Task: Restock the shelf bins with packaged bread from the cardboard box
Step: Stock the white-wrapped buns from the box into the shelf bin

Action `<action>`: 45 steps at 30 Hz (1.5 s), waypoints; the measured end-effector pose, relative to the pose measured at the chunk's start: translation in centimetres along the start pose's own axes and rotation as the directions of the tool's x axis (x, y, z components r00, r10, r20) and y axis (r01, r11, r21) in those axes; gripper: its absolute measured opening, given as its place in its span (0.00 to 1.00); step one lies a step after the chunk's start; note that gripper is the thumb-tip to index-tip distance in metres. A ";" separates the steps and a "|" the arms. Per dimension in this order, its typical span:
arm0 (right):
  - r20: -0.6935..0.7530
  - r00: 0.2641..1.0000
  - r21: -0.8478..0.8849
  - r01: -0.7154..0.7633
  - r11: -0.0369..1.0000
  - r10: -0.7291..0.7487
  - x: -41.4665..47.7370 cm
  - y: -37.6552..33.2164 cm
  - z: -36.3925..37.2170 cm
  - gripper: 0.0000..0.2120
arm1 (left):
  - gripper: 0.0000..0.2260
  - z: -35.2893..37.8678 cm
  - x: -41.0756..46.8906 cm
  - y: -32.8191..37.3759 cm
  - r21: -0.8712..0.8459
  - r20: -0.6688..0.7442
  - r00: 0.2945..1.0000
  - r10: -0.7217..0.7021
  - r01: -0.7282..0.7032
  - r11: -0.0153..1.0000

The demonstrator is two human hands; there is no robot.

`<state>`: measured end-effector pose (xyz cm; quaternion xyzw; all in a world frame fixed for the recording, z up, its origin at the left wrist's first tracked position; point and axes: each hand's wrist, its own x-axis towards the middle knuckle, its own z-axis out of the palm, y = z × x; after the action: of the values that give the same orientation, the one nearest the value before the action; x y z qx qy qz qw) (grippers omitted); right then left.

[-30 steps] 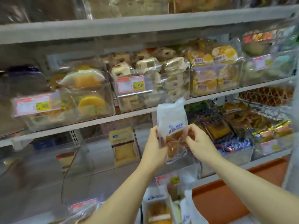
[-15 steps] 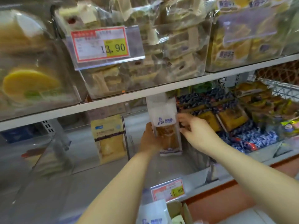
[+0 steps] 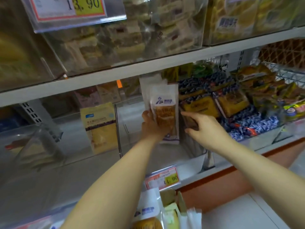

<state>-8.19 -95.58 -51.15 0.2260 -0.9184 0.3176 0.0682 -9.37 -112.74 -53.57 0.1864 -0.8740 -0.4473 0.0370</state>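
- The left hand (image 3: 152, 125) reaches into the lower shelf and grips a bread package (image 3: 166, 113) by its left edge. Its fingers curl round the bag, and most of them are hidden behind it.
- The bread package is a white bag with a blue logo and a clear window showing brown bread. It stands upright and far back inside a clear bin (image 3: 203, 157) at the middle of the lower shelf.
- A second white bag (image 3: 148, 86) stands just behind it, farther in.
- The right hand (image 3: 204, 128) hovers just right of the package. Its index finger is stretched out leftward with the tip close to the bag's right edge, though contact cannot be made out. The other fingers are loosely bent and hold nothing.
- A price tag (image 3: 163, 178) with a yellow field hangs on the near front of this bin.
- In the bin to the left stands a yellow package (image 3: 100, 128), upright and well apart from the hands.
- To the right lie blue-patterned packets (image 3: 247, 128), with yellow-brown packs behind them.
- A white shelf board (image 3: 99, 83) runs above the hands. On it sits an upper bin (image 3: 123, 38) full of wrapped sandwiches, with a large price label (image 3: 71, 5) at its front.
- At the near bottom edge a cardboard box (image 3: 172, 199) shows between the forearms, and more white bread bags (image 3: 148, 210) stand in it.
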 end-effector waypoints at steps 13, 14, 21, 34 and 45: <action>-0.042 0.999 0.069 -0.003 0.998 0.006 0.0 0.7 0.7 0.26 | 0.28 1.0 1.7 0.3 -0.070 -0.123 0.992 0.013 -0.022 0.997; -0.039 0.999 0.064 0.000 0.998 0.002 0.1 0.7 0.6 0.26 | 0.28 0.9 1.6 0.3 -0.072 -0.116 0.993 0.009 -0.018 0.997; 0.064 0.998 -0.053 0.014 0.998 -0.010 -1.4 -1.8 -1.8 0.28 | 0.28 -3.0 -4.4 3.1 0.163 0.043 0.998 0.054 -0.060 0.985; 0.313 0.949 -0.095 -0.008 0.995 0.038 -16.1 -10.7 -5.9 0.33 | 0.12 -12.9 -25.9 -2.6 0.385 0.050 0.930 0.365 -0.355 0.852; 0.513 0.854 -0.286 0.070 0.956 0.091 -23.6 -12.9 -4.4 0.52 | 0.14 -13.5 -33.5 -6.1 0.550 0.292 0.906 0.305 -0.420 0.722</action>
<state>18.62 -93.10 -46.94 0.2854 -0.9405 0.1048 -0.1517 26.65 -114.28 -46.97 -0.0283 -0.9888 -0.1456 -0.0165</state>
